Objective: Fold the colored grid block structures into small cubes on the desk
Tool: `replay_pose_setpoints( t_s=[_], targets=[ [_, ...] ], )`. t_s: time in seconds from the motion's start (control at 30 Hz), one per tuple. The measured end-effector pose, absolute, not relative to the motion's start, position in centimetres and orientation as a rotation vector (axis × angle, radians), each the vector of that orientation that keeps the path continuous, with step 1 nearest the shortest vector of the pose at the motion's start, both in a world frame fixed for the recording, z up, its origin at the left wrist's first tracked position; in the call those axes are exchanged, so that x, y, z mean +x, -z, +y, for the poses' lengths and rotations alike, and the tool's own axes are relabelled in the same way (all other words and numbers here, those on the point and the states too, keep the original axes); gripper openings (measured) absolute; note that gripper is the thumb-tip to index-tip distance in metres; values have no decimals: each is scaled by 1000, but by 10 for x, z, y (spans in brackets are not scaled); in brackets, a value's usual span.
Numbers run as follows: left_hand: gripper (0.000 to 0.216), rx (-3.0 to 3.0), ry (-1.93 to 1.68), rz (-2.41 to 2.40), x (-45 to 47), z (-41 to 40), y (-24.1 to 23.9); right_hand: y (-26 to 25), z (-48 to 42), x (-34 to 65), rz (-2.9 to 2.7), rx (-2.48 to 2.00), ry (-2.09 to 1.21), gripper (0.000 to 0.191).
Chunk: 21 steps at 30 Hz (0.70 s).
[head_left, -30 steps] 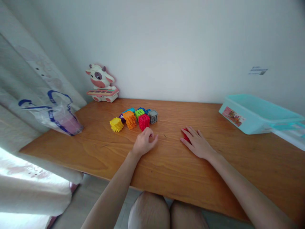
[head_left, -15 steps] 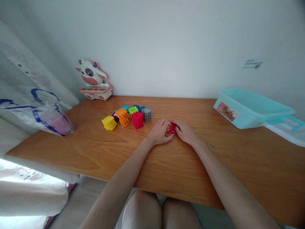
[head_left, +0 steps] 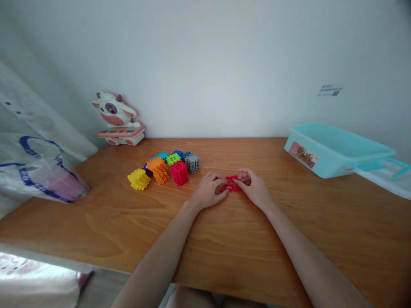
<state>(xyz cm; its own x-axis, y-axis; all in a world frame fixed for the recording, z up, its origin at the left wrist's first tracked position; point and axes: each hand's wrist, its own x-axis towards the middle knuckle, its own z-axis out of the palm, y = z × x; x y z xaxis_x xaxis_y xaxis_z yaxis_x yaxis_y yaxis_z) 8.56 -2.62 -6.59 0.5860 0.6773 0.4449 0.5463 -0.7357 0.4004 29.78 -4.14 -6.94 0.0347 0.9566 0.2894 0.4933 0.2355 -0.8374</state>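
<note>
Between my hands, low over the wooden table, are red plastic building pieces with notched, openwork edges. My left hand curls around their left side, fingers and thumb closed on the edge. On the right side my right hand pinches the red pieces between thumb and fingers. How many pieces there are, I cannot tell, as my fingers cover part of them. Left of my hands sit stacks of similar pieces: a red stack, a grey stack, an orange stack and a yellow stack.
A light-blue plastic bin stands at the right, its white lid leaning by it. A cow toy with a keyboard is at the back left. A clear bag with a pink thing inside lies at the left edge.
The view has tilted up and shifted slightly. My right hand has drawn a little away from my left and turned, so more of the red pieces shows between them.
</note>
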Motion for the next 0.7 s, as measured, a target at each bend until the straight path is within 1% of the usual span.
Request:
replay_pose_setpoints(
  t_s=[0.07, 0.13, 0.2, 0.3, 0.43, 0.5, 0.6, 0.7],
  targets=[
    [27, 2582, -863, 1054, 84, -25, 65, 67, -43, 297, -1532, -1396, -651, 31],
    [27, 2556, -860, 1074, 84, -24, 66, 65, -45, 295, -1491, -1388, -672, 27],
    [29, 2509, -870, 1080, 85, -22, 68, 64, -45, 294, -1434, -1356, -738, 30],
    [41, 2373, -924, 1112, 86, -20, 74, 65, -45, 292, -1390, -1317, -834, 37],
    [59, 2145, -985, 1153, 87, -19, 78, 68, -44, 291, -1528, -1316, -807, 25],
    [53, 2178, -972, 1117, 87, -20, 75, 68, -45, 290, -1615, -1318, -757, 20],
    [30, 2332, -918, 1040, 87, -22, 69, 66, -46, 288, -1774, -1294, -585, 18],
    [24, 2409, -901, 1072, 86, -22, 68, 65, -49, 288, -1929, -1266, -379, 21]
  ],
)
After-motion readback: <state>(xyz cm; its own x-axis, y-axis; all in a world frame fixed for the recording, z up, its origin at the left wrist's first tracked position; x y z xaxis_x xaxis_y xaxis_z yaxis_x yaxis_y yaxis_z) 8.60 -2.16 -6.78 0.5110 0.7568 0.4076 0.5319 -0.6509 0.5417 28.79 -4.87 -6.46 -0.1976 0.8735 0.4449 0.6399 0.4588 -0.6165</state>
